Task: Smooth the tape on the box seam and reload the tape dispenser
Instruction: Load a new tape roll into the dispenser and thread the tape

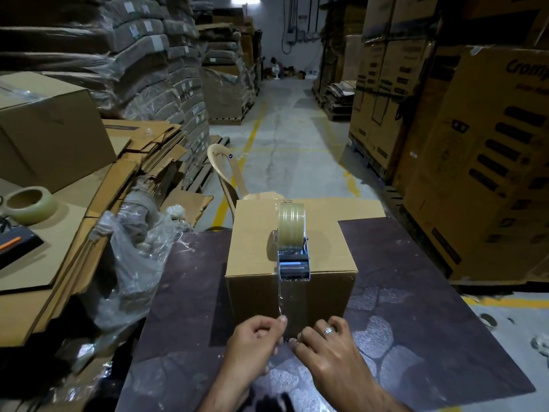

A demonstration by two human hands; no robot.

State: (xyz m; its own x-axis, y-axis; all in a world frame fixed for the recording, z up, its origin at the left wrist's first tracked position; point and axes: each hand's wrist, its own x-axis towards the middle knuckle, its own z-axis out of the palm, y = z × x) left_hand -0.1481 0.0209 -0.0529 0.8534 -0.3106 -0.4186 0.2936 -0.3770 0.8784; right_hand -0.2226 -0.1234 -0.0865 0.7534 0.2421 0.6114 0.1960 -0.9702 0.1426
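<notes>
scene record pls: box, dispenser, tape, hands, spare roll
box: cardboard box on dark table, top flaps shut
dispenser: tape dispenser sits on box top at near edge, roll loaded
tape: clear strip runs from dispenser down the box front
left hand: pinches strip's left edge near box bottom
right hand: fingertips on strip end, ring on one finger
spare roll: on flat cardboard, far left

Single head-worn wide-angle view, looking forward and down, close above the table (416, 292), aisle beyond
</notes>
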